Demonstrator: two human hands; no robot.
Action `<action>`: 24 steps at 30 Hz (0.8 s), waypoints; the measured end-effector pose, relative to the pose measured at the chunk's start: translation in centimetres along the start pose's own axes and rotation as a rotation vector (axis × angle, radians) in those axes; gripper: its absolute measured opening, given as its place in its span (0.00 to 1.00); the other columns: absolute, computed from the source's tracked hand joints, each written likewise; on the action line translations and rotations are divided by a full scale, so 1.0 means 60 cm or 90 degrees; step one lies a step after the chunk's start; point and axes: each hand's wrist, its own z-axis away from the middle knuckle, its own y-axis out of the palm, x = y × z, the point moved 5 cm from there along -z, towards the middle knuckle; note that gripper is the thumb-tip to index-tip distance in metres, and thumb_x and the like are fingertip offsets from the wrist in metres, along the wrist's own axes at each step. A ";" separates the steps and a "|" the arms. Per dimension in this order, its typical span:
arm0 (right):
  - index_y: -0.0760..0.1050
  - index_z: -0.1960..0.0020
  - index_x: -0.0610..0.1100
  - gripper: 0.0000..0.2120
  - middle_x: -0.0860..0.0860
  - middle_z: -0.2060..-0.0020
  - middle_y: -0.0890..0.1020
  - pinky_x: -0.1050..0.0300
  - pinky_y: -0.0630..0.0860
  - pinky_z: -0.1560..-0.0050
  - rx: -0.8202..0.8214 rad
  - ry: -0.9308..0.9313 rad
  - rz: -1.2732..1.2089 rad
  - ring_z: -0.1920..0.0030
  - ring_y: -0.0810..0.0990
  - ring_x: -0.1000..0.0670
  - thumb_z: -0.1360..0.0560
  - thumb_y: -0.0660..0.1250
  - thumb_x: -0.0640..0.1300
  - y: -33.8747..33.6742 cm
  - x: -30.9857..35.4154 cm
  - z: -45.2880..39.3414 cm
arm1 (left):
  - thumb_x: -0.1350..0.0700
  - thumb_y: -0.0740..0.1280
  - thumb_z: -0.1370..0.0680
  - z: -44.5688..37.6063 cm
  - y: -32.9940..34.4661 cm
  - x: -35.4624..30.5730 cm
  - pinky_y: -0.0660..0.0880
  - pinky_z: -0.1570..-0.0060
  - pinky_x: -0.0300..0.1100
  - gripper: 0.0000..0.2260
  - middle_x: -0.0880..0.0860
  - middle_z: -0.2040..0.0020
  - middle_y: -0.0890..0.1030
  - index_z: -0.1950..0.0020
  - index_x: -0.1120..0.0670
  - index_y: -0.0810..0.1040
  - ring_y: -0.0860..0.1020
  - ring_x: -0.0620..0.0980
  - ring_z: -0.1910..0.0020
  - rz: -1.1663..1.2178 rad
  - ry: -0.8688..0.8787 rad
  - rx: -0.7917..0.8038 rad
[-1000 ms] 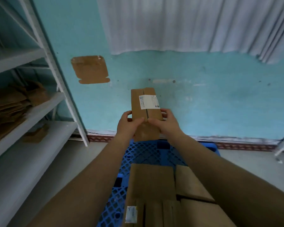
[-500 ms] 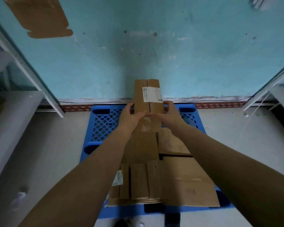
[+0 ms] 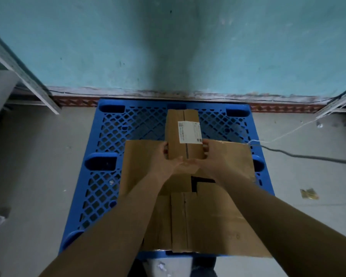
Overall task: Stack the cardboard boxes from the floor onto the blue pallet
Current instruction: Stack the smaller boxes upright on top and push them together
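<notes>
Above blue pallet [image 3: 116, 136], both hands [image 3: 186, 162] clasp a narrow cardboard box [image 3: 184, 134] between them.

Both hands, left hand [image 3: 166, 162] and right hand [image 3: 212, 160], grip a small labelled cardboard box [image 3: 184, 134] above the blue pallet [image 3: 108, 148] with boxes [image 3: 204, 222].

Bare blue pallet [image 3: 112, 136] grid lies open left and behind the stacked boxes [image 3: 208, 220], bounded by the wall [image 3: 168, 47].
</notes>
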 end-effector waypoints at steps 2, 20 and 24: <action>0.63 0.40 0.52 0.34 0.62 0.54 0.71 0.70 0.72 0.63 0.008 0.027 -0.008 0.52 0.74 0.59 0.38 0.79 0.42 0.022 -0.069 -0.021 | 0.58 0.71 0.29 -0.031 0.021 0.064 0.72 0.39 0.49 0.28 0.49 0.36 0.74 0.31 0.49 0.65 0.73 0.49 0.40 -0.037 -0.029 0.001; 0.54 0.27 0.48 0.38 0.51 0.30 0.65 0.51 0.65 0.32 0.064 0.107 0.261 0.32 0.64 0.51 0.29 0.71 0.48 0.141 -0.320 -0.103 | 0.50 0.68 0.27 -0.122 0.059 0.339 0.68 0.34 0.49 0.33 0.50 0.30 0.68 0.26 0.48 0.57 0.67 0.49 0.32 -0.276 -0.083 -0.024; 0.48 0.25 0.48 0.45 0.52 0.26 0.56 0.54 0.56 0.30 0.107 -0.046 0.308 0.27 0.53 0.51 0.31 0.72 0.54 0.162 -0.196 -0.091 | 0.49 0.70 0.28 -0.096 -0.031 0.267 0.66 0.33 0.52 0.35 0.51 0.29 0.65 0.26 0.48 0.57 0.65 0.51 0.31 -0.198 -0.053 -0.145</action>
